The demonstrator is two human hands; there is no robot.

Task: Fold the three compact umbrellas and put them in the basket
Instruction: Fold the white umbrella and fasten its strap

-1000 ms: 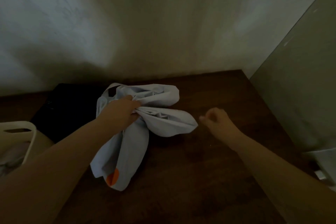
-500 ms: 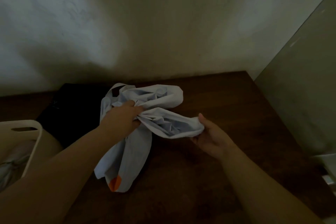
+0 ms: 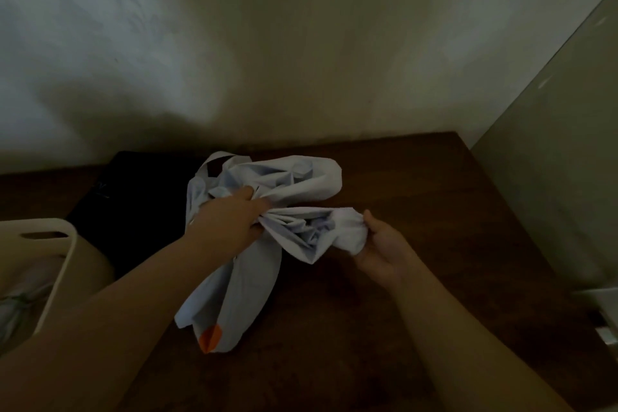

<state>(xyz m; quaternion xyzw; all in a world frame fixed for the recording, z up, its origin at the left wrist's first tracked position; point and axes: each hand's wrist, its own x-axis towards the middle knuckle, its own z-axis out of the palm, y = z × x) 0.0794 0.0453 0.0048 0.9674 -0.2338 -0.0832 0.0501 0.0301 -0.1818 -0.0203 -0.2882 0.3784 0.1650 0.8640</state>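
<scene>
1. Your left hand (image 3: 224, 223) grips the middle of the pale blue cloth umbrella (image 3: 267, 227), where the folds all bunch together. Your fingers are curled tight round the cloth.
2. Your right hand (image 3: 381, 249) holds the tip of one cloth flap. That flap sticks out to the right from your left hand. The thumb is on top and the fingers are curled under the cloth.
3. The pale blue cloth umbrella lies on the dark brown wooden table (image 3: 418, 211), near the middle. It is loose and puffy, not rolled up.
4. One big flap of the umbrella curls up toward the wall, behind your left hand. Two long flaps hang down toward you, under your left arm.
5. A small orange patch (image 3: 210, 338) shows at the near end of the long flaps.
6. A black folded thing (image 3: 133, 204) lies on the table to the left of the pale umbrella, near the wall. It touches the umbrella or sits just behind it. It is too dark to tell what it is.
7. The cream plastic basket (image 3: 50, 234) stands at the left edge, next to the black thing. You can see its rim and a handle hole.
8. Something pale and bunched (image 3: 20, 308) lies inside the basket. It is too dim to tell what it is.
9. A grey-white wall (image 3: 301, 43) stands behind the table. A flat greenish panel (image 3: 551, 160) stands on the right side.
</scene>
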